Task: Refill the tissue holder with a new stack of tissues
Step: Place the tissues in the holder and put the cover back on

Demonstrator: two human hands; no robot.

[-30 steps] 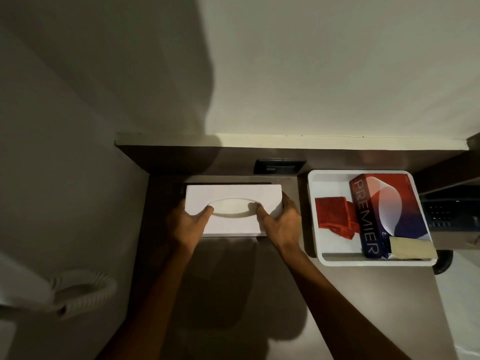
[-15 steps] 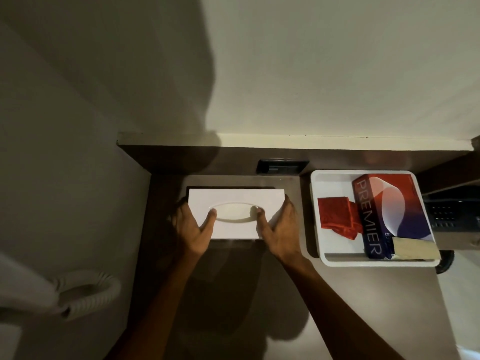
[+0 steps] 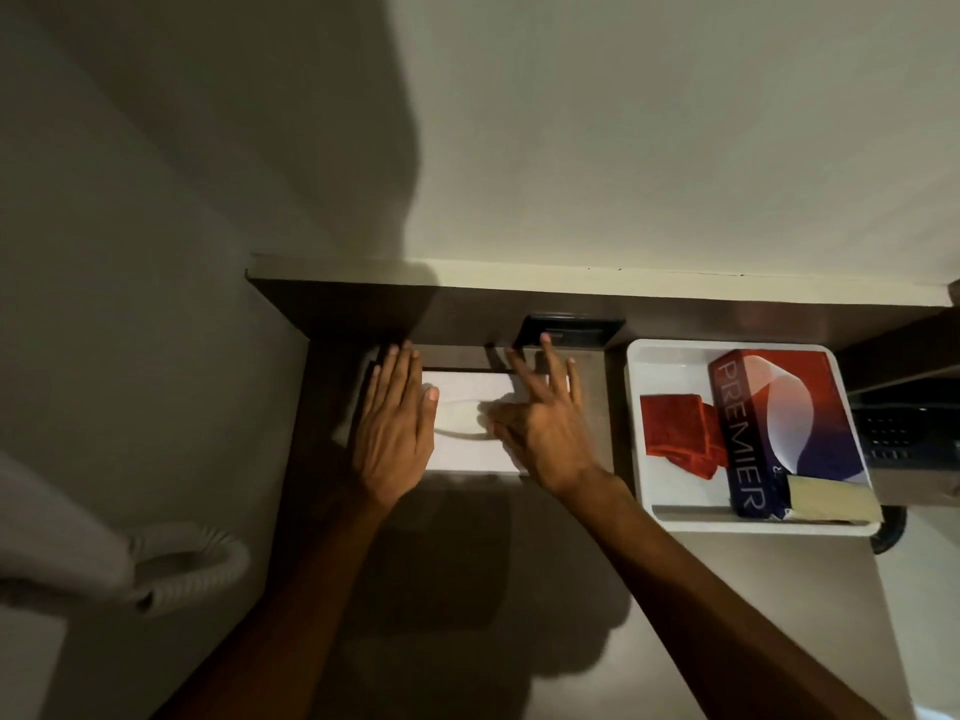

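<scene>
Phone cord far left, untouched. Left hand now flat, fingers spread, over left end of holder; a second ago it pinched lid slot edge. Right hand likewise released, open and splayed over right end, fingertips toward socket. Holder on counter against back ledge, lid on. Likely repositioning to lift lid. New tissue pack waits in tray, beside red cloth.
</scene>
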